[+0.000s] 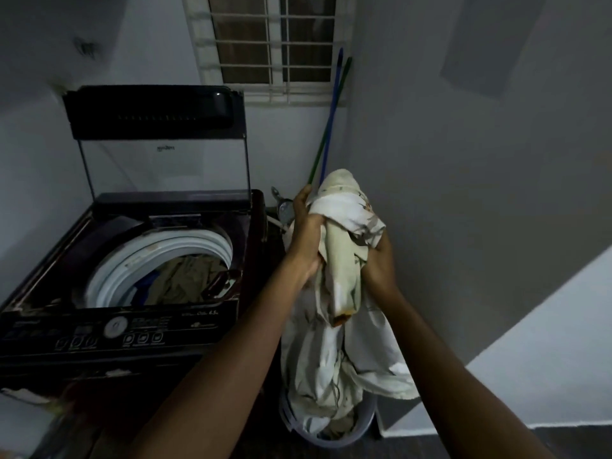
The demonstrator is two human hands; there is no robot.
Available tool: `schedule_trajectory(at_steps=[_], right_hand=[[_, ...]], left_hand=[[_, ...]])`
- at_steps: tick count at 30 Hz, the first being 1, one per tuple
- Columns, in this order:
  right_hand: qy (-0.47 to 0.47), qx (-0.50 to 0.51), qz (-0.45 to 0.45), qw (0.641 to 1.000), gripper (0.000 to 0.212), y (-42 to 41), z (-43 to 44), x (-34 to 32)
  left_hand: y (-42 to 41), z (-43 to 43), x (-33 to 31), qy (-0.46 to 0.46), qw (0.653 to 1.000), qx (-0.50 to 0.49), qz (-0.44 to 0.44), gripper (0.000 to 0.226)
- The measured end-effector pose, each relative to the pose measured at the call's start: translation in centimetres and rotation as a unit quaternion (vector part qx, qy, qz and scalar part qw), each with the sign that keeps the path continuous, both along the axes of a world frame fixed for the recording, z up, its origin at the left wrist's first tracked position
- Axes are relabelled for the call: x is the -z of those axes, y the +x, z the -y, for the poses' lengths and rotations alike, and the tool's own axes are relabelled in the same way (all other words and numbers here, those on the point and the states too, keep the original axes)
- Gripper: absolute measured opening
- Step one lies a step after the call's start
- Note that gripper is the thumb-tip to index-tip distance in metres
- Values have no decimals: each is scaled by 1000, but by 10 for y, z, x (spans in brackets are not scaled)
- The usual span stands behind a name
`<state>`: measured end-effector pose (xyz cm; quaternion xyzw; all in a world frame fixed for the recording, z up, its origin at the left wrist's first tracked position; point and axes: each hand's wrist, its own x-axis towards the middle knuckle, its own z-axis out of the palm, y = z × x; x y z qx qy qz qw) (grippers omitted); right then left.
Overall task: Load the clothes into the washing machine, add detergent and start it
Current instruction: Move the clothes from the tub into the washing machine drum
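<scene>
Right of centre in the frame, both hands held a bunched white cloth (pixel 344 226) up above a basket (pixel 331 437). The left hand (pixel 306 233) gripped the cloth's left side, its fingers curled into the folds and one finger raised along the upper edge. The right hand (pixel 381 263) clutched the cloth from the right, fingers closed round a wad of fabric. A cream strip with an orange-brown end hung down between the two hands. The rest of the cloth trailed downward, its lower folds reaching into the basket at the lower middle of the frame, where more laundry lay.

At the left of the frame stood a dark top-loading washer (pixel 132 329), its lid (pixel 155 140) raised upright against the wall. Inside the pale drum (pixel 159 263) lay clothes (pixel 185 279), olive-brown with a bit of blue at their left. Along the washer's front edge ran a control panel (pixel 109 332) with a round dial and rows of buttons; the printing was too blurred to read.

At the upper middle of the frame was a barred window (pixel 275 44). Below its right corner two thin poles, one blue (pixel 332 107) and one green (pixel 326 134), leaned in the corner of the room, their lower ends hidden behind the cloth. A small metal fitting (pixel 281 205) showed just left of the left hand, beside the washer's back right corner. Pale walls filled the right side of the frame.
</scene>
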<state>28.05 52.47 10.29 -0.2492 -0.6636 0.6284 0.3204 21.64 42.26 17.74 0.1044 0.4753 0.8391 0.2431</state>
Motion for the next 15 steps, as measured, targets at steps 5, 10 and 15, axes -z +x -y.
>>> schedule_trajectory(at_steps=[5, 10, 15], right_hand=[[-7, 49, -76, 996, 9, -13, 9, -20], [37, -84, -43, 995, 31, -19, 28, -35], [109, -326, 89, 935, 55, 1, 3, -35]], left_hand=[[14, 24, 65, -184, 969, -8, -168, 104], [23, 19, 51, -249, 942, -164, -157, 35], [-27, 16, 17, -139, 982, -119, -39, 71]])
